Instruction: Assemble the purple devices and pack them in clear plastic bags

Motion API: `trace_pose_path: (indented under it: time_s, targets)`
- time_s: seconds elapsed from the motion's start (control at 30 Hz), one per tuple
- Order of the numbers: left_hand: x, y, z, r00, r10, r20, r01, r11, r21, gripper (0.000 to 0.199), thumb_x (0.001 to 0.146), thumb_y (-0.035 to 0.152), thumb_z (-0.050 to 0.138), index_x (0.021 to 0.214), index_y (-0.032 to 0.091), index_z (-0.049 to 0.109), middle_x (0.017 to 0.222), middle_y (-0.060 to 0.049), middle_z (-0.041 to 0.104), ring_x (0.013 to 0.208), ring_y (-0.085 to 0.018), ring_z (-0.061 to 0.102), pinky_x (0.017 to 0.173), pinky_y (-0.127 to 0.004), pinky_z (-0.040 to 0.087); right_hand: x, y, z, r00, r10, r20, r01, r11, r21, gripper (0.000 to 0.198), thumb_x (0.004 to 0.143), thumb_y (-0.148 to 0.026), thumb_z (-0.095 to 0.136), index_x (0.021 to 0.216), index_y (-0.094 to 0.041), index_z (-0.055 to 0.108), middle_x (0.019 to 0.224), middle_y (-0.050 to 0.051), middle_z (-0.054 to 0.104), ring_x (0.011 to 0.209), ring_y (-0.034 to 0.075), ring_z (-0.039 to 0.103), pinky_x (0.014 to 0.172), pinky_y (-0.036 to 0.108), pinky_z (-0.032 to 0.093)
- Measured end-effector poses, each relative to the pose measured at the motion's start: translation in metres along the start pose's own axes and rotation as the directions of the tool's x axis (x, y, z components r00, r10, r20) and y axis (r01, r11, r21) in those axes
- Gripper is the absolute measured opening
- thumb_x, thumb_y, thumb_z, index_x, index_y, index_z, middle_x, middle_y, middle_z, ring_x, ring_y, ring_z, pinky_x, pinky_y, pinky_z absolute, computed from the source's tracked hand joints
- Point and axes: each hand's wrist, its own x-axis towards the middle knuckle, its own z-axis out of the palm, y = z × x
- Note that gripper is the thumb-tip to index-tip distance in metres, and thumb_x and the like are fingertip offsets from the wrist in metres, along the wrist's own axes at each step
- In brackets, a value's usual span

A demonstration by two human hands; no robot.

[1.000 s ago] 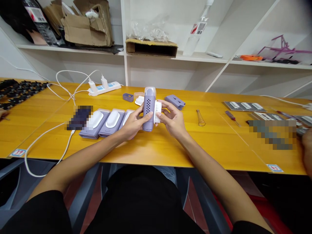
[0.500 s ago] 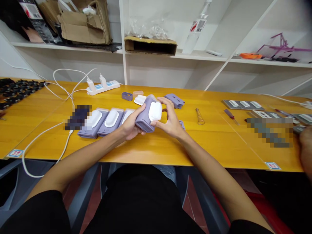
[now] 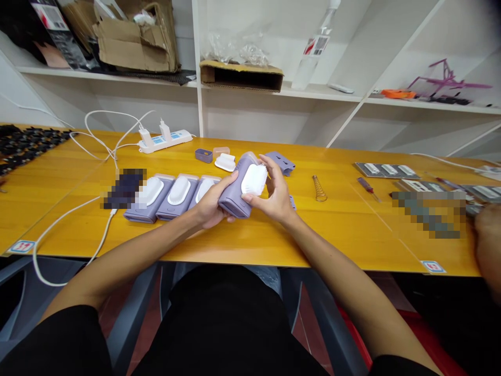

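Observation:
My left hand (image 3: 214,204) is wrapped round a purple box-shaped device (image 3: 235,196), which is held tilted above the table. On the device's side sits a white oval brush (image 3: 253,180) with bristles along its edge. My right hand (image 3: 277,193) grips this brush between thumb and fingers at its right side. Left of my hands, several similar purple devices with white oval pieces stand in a row, one of them a purple device (image 3: 172,210). Behind the held device lie a white oval part (image 3: 225,162) and a purple shell (image 3: 281,163).
A coil spring (image 3: 319,189) and a screwdriver (image 3: 368,188) lie to the right. A power strip (image 3: 166,140) with white cables stands at the back left. Another person's hand (image 3: 488,245) is at the right edge. White shelves (image 3: 258,112) rise behind the table.
The held device and both hands have shifted slightly right. The brush has turned a little in view, with its bristles showing more at the upper right.

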Motion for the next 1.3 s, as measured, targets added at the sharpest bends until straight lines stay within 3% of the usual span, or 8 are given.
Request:
trace_pose_path:
  time_s: [0.23, 0.4, 0.8, 0.97, 1.07, 1.13, 1.2, 1.3]
  targets:
    - [0.001, 0.001, -0.003, 1.000, 0.010, 0.026, -0.011, 1.000, 0.016, 0.059, 0.112, 0.069, 0.065, 0.127, 0.014, 0.080, 0.077, -0.005, 0.077, 0.053, -0.016, 0.066, 0.037, -0.023, 0.045, 0.000, 0.000, 0.000, 1.000, -0.005, -0.022, 0.005, 1.000, 0.006, 0.126, 0.068, -0.088, 0.100, 0.172, -0.038, 0.049, 0.176, 0.014, 0.056, 0.165, 0.045, 0.054, 0.136, 0.063, 0.048]
    - [-0.001, 0.001, -0.004, 0.990, 0.047, 0.132, -0.056, 0.996, 0.065, 0.076, 0.109, 0.081, 0.061, 0.140, 0.014, 0.076, 0.098, -0.016, 0.087, 0.079, -0.028, 0.085, 0.043, -0.024, 0.052, 0.008, 0.004, -0.007, 1.000, -0.019, 0.022, 0.018, 0.999, 0.027, 0.136, 0.061, -0.101, 0.094, 0.172, -0.037, 0.050, 0.177, 0.016, 0.055, 0.170, 0.046, 0.048, 0.139, 0.063, 0.046]
    - [-0.002, 0.000, -0.003, 0.984, 0.044, 0.171, -0.049, 0.998, 0.026, 0.071, 0.108, 0.060, 0.071, 0.164, 0.018, 0.062, 0.136, -0.023, 0.084, 0.107, -0.040, 0.090, 0.044, -0.028, 0.061, 0.017, -0.005, -0.023, 1.000, -0.003, -0.024, 0.006, 0.992, 0.126, 0.069, 0.099, -0.086, 0.073, 0.152, -0.043, 0.069, 0.158, 0.010, 0.072, 0.143, 0.038, 0.071, 0.117, 0.063, 0.063]
    - [-0.004, -0.003, -0.001, 0.989, 0.078, 0.128, -0.087, 0.994, 0.063, 0.081, 0.102, 0.057, 0.082, 0.169, 0.023, 0.051, 0.140, -0.021, 0.082, 0.105, -0.041, 0.090, 0.044, -0.030, 0.063, 0.020, -0.001, -0.026, 0.998, 0.044, -0.044, -0.036, 0.984, 0.172, 0.066, 0.097, -0.088, 0.074, 0.142, -0.039, 0.075, 0.140, 0.011, 0.079, 0.127, 0.037, 0.078, 0.106, 0.061, 0.068]
    - [-0.006, -0.010, 0.001, 0.985, 0.163, 0.063, -0.172, 0.969, 0.178, 0.091, 0.097, 0.057, 0.089, 0.172, 0.026, 0.047, 0.139, -0.020, 0.081, 0.103, -0.040, 0.089, 0.045, -0.030, 0.063, 0.018, -0.003, -0.026, 0.999, 0.033, -0.009, -0.031, 0.988, 0.149, 0.074, 0.094, -0.090, 0.075, 0.149, -0.040, 0.073, 0.149, 0.011, 0.076, 0.132, 0.037, 0.075, 0.107, 0.058, 0.068]
    - [-0.006, -0.016, 0.001, 0.967, 0.252, 0.017, -0.246, 0.922, 0.299, 0.093, 0.097, 0.058, 0.089, 0.175, 0.030, 0.046, 0.146, -0.019, 0.079, 0.109, -0.039, 0.087, 0.056, -0.035, 0.069, 0.015, -0.005, -0.025, 0.998, 0.014, 0.055, -0.020, 0.992, 0.124, 0.086, 0.092, -0.092, 0.076, 0.160, -0.041, 0.066, 0.164, 0.010, 0.069, 0.142, 0.038, 0.071, 0.112, 0.057, 0.067]
    - [-0.003, -0.022, -0.001, 0.924, 0.383, 0.013, -0.352, 0.833, 0.426, 0.093, 0.100, 0.058, 0.087, 0.178, 0.033, 0.043, 0.159, -0.018, 0.073, 0.128, -0.041, 0.081, 0.084, -0.047, 0.076, 0.013, -0.006, -0.023, 0.991, -0.008, 0.133, -0.008, 0.993, 0.118, 0.101, 0.090, -0.093, 0.077, 0.174, -0.042, 0.053, 0.178, 0.010, 0.058, 0.154, 0.040, 0.064, 0.118, 0.058, 0.064]
    - [0.005, -0.029, -0.009, 0.807, 0.573, 0.140, -0.536, 0.613, 0.580, 0.098, 0.103, 0.057, 0.085, 0.184, 0.034, 0.034, 0.179, -0.015, 0.056, 0.163, -0.042, 0.057, 0.133, -0.062, 0.053, 0.011, -0.005, -0.019, 0.978, -0.060, 0.198, 0.033, 0.990, 0.134, 0.120, 0.090, -0.092, 0.079, 0.186, -0.039, 0.032, 0.188, 0.012, 0.047, 0.168, 0.043, 0.051, 0.129, 0.060, 0.056]
